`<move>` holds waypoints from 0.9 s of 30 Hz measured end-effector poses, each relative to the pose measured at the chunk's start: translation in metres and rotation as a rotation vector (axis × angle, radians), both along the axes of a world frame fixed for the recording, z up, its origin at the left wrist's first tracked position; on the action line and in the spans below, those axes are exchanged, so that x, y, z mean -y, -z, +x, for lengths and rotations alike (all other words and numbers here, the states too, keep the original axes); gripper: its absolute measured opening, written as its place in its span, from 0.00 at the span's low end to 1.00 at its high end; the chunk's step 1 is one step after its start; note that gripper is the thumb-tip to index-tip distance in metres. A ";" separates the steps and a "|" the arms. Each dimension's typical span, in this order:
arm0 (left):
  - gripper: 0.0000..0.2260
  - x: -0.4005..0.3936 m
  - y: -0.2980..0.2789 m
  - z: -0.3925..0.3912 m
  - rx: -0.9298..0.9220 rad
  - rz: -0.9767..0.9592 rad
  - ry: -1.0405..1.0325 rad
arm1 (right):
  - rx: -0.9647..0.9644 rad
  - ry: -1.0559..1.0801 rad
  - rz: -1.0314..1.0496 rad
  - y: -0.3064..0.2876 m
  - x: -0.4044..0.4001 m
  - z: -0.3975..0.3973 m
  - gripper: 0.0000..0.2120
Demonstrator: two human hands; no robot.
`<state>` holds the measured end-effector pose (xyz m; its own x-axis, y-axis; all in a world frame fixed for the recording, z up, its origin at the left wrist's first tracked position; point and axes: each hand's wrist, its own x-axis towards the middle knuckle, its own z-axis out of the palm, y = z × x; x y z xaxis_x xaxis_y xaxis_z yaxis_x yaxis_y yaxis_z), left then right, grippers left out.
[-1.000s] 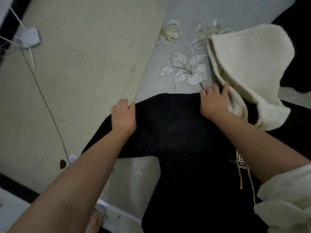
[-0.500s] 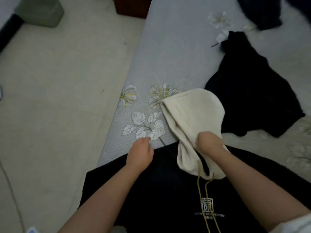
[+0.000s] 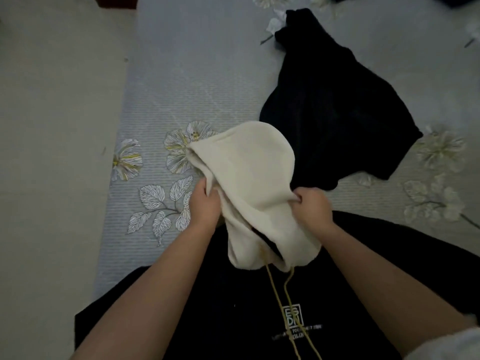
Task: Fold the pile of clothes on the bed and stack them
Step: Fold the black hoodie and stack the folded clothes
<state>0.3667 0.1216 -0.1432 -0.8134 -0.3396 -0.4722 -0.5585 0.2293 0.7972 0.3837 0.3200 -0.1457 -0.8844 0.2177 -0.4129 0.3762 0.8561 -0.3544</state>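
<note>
I am gripping the cream fleece hood (image 3: pixel 249 178) of the black hoodie with a white chest logo (image 3: pixel 233 307) at both edges: my left hand (image 3: pixel 205 203) is curling round its left rim, and my right hand (image 3: pixel 310 206) is pinching its right rim. The hoodie is lying across the lower centre of the frame on the grey bed with a flower print (image 3: pixel 194 74), its yellow drawstrings (image 3: pixel 279 294) trailing down the chest. A second black garment (image 3: pixel 335 105) is lying crumpled at the upper right, just beside the hood.
</note>
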 end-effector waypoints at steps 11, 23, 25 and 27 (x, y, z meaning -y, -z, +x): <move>0.22 0.015 -0.001 0.006 -0.181 -0.262 0.342 | -0.027 0.221 -0.066 0.009 -0.047 -0.053 0.14; 0.19 0.007 -0.062 0.003 -0.331 0.012 0.575 | 0.008 0.190 -0.581 -0.056 -0.033 -0.068 0.08; 0.18 0.014 -0.074 0.015 -0.370 -0.061 0.815 | -0.045 0.122 -0.624 -0.077 -0.047 -0.042 0.14; 0.16 0.015 -0.084 0.035 -0.492 -0.129 1.174 | -0.061 0.028 -0.621 -0.094 -0.062 -0.008 0.16</move>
